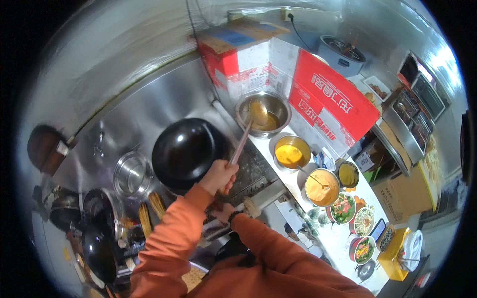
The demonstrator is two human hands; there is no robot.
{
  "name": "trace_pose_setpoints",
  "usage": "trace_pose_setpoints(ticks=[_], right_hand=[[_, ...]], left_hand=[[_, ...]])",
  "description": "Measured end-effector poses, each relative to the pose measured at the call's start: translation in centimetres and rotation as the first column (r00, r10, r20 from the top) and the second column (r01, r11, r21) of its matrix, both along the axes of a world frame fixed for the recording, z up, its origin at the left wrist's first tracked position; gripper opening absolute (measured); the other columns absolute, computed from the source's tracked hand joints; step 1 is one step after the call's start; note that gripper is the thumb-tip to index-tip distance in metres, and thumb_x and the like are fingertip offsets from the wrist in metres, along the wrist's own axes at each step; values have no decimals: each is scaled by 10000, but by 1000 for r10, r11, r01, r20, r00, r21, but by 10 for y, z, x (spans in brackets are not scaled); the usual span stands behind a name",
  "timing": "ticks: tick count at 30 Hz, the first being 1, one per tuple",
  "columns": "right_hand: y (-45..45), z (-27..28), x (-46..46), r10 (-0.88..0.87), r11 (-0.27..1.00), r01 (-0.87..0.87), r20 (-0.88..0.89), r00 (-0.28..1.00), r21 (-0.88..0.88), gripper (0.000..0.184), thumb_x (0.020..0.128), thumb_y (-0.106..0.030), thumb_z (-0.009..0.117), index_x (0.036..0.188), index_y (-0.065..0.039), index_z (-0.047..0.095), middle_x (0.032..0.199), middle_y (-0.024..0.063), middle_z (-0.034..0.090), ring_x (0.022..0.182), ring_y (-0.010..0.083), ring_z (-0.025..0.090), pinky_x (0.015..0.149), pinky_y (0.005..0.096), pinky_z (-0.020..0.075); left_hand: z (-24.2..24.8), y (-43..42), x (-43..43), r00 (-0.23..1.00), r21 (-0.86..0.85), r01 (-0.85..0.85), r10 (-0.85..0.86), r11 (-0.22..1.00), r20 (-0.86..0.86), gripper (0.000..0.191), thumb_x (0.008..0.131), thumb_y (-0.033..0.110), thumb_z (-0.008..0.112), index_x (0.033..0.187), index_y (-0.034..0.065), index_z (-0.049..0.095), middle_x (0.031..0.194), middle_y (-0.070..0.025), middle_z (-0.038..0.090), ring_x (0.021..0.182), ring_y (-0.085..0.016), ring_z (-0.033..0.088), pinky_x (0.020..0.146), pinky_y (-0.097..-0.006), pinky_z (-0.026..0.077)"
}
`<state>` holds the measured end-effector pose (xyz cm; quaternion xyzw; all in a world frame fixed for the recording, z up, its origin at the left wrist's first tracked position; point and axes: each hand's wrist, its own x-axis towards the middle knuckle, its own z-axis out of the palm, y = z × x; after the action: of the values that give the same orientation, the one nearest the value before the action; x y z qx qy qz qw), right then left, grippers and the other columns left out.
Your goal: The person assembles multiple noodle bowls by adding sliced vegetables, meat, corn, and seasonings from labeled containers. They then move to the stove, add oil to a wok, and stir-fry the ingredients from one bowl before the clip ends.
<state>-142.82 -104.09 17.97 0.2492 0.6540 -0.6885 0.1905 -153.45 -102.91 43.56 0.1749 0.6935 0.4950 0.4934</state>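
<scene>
My left hand (222, 176) is closed around the handle of a metal ladle (242, 143). The ladle's yellow-coated bowl is over or inside a stainless steel bowl (241, 108) with a brownish-yellow liquid at its bottom. Left of this hand, a black wok (182, 149) sits on the stove, its dark inside shiny. My right hand (223, 213) is lower, by the stove's front edge (268, 193) and beside a beige cloth (252, 207). Its fingertips are partly hidden, so what it touches is unclear. Both arms wear orange sleeves.
Along the white counter (335, 238) stand a pot of yellow liquid (290, 155), a pot of orange paste (322, 188) and several vegetable bowls (342, 207). A red-and-white carton (328, 97) screens the back. Bamboo brushes (144, 218) and a metal pot (132, 174) are on the left.
</scene>
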Motion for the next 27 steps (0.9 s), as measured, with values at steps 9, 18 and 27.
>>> trace_pose_setpoints(ticks=[9,18,27], right_hand=[[32,69,35,142,903,-76,-126,982,422,411,834,-270,681,1109,28,615,929,289,693,876,470,675,777,524,539],[24,25,22,81,946,-34,-135,987,321,466,867,-277,667,1173,58,560,983,310,693,961,478,671,839,530,538],[43,5,47,241,896,-189,-84,967,403,629,886,-369,701,1281,64,471,1031,297,689,972,477,669,840,521,534]], left_hand=[[-4,80,-71,969,-54,91,-76,994,236,303,1039,269,575,895,3,578,678,-34,517,461,-104,465,379,-258,371],[-26,18,-28,780,150,-187,54,971,623,325,1066,297,543,1178,-5,577,664,12,439,429,-72,381,360,-241,291],[-5,-99,32,566,299,-516,57,803,823,501,1122,372,357,1428,-14,447,789,34,424,457,-13,336,382,-180,308]])
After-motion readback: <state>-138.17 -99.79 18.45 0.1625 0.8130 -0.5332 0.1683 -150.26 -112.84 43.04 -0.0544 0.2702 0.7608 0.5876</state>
